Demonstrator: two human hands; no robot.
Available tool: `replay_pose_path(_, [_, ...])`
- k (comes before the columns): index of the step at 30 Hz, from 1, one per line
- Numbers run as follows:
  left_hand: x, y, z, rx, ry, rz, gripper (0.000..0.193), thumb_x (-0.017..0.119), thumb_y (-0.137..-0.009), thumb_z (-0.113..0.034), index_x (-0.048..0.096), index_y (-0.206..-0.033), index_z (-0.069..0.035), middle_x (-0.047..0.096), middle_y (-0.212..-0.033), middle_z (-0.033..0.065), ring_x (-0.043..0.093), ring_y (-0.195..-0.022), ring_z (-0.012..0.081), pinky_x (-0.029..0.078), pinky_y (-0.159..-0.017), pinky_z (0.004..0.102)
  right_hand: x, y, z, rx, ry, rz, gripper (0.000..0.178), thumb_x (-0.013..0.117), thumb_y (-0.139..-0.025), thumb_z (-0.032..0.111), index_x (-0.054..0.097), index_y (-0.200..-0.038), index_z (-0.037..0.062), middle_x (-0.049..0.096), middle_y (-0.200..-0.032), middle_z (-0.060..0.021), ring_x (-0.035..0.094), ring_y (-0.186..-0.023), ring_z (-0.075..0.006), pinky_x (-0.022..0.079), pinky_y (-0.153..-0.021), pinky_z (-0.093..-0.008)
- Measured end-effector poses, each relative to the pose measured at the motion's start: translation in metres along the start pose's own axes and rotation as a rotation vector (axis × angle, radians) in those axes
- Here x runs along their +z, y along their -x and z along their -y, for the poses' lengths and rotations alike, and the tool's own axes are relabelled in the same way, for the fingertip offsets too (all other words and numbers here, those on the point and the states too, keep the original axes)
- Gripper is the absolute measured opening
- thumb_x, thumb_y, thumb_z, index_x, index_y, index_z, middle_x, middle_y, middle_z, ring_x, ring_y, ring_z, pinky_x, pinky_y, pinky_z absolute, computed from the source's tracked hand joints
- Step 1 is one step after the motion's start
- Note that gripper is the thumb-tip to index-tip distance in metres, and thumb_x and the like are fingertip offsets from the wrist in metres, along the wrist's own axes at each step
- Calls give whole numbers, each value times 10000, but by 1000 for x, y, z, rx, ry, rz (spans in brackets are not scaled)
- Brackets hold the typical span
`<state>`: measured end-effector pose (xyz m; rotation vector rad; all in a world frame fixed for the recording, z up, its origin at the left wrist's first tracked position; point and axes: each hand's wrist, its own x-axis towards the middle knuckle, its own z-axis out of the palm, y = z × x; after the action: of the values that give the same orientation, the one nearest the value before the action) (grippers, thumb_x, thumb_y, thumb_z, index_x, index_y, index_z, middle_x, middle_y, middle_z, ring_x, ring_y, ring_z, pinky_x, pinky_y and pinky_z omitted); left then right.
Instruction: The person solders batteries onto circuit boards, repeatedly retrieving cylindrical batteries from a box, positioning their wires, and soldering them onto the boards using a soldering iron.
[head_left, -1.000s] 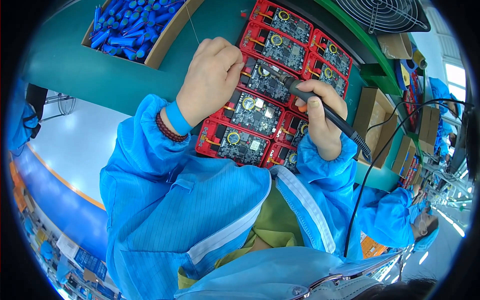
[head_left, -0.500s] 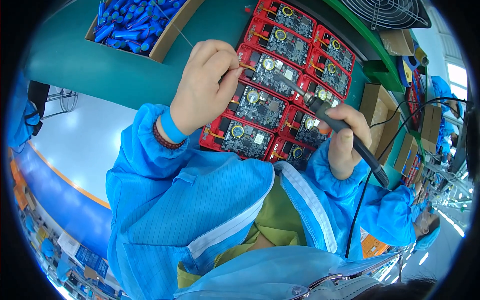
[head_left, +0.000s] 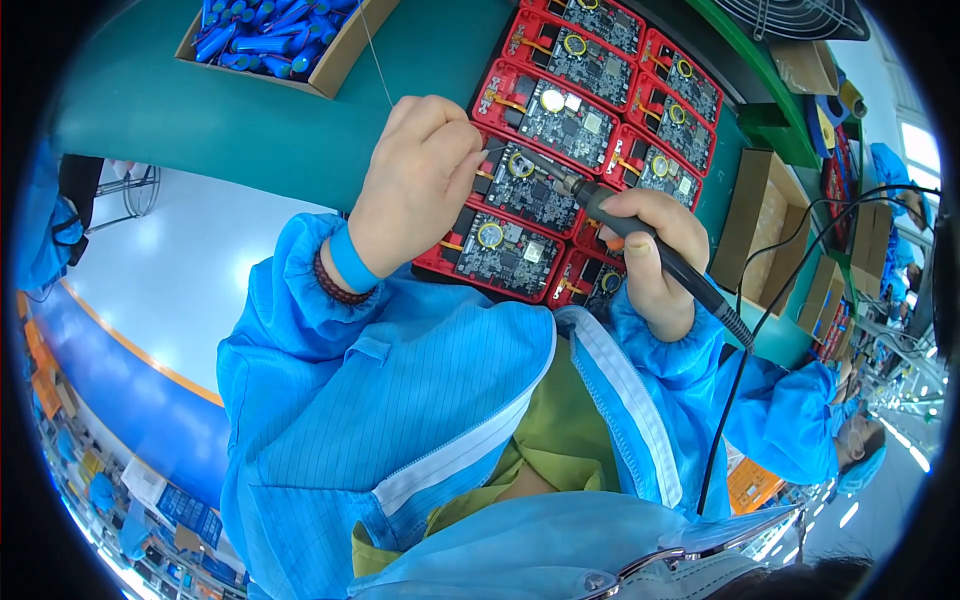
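My left hand (head_left: 420,185) is closed in a pinch on a thin solder wire (head_left: 376,58), whose short end sticks out toward a circuit board (head_left: 548,203) in a red case. In my right hand (head_left: 655,235) is a soldering iron (head_left: 690,278) with a black handle, held like a pen. Its tip points left, beside the round yellow-rimmed part (head_left: 521,164) on that board; whether it touches cannot be made out. Another cased board (head_left: 567,122) lies just beyond, and one more (head_left: 500,252) nearer my body. My left fingers hide part of the board's left edge.
Several more red-cased boards (head_left: 680,120) lie in two columns. A cardboard box (head_left: 345,60) of blue cylindrical cells stands far left on the green table (head_left: 270,130). At right are an open carton (head_left: 765,215), black cables (head_left: 735,400) and a co-worker's blue sleeve (head_left: 780,415). A fan (head_left: 800,15) is behind.
The iron's tip and my left hand with the solder wire have moved from one board to the neighbouring board nearer me. The whole view has shifted slightly.
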<state>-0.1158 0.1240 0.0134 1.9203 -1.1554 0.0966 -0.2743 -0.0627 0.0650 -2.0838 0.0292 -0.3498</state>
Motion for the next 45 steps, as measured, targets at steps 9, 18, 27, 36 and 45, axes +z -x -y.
replay_pose_path(9, [-2, 1, 1, 2, 3, 2, 111, 666, -720, 21, 581, -779, -18, 554, -861, 91, 525, -831, 280, 441, -720, 364, 5, -2, -3, 45, 7, -6, 236, 613, -857, 216, 606, -968, 8, 655, -820, -123, 632, -680, -258, 487, -616, -342])
replay_pose_path(18, [0, -1, 1, 11, 11, 18, 107, 662, -720, 20, 586, -785, -18, 547, -857, 95, 522, -827, 286, 442, -718, 363, 5, -2, -3, 40, 28, 3, 229, 606, -857, 212, 608, -965, 10, 664, -863, -133, 636, -703, -260, 491, -638, -348])
replay_pose_path(27, [1, -2, 1, 57, 0, 58, 149, 680, -695, 7, 573, -794, -28, 533, -878, 100, 501, -842, 293, 446, -748, 367, 4, -3, -3, 14, 19, 21, 234, 609, -861, 220, 606, -966, 11, 657, -829, -129, 636, -684, -258, 490, -620, -343])
replay_pose_path(36, [-4, 2, 0, 50, 36, 30, 137, 645, -739, 4, 552, -836, -24, 539, -926, 115, 508, -879, 305, 443, -774, 372, -2, 9, 6, 6, -7, -110, 331, 574, -878, 308, 610, -971, -7, 641, -772, -118, 619, -644, -234, 473, -594, -320])
replay_pose_path(45, [-28, 26, -13, 149, 45, 16, 172, 641, -724, 27, 550, -864, -17, 543, -955, 118, 516, -885, 314, 451, -759, 365, -3, 26, 27, -66, -30, -14, 380, 548, -896, 382, 615, -944, 11, 614, -682, -96, 600, -583, -229, 452, -535, -322])
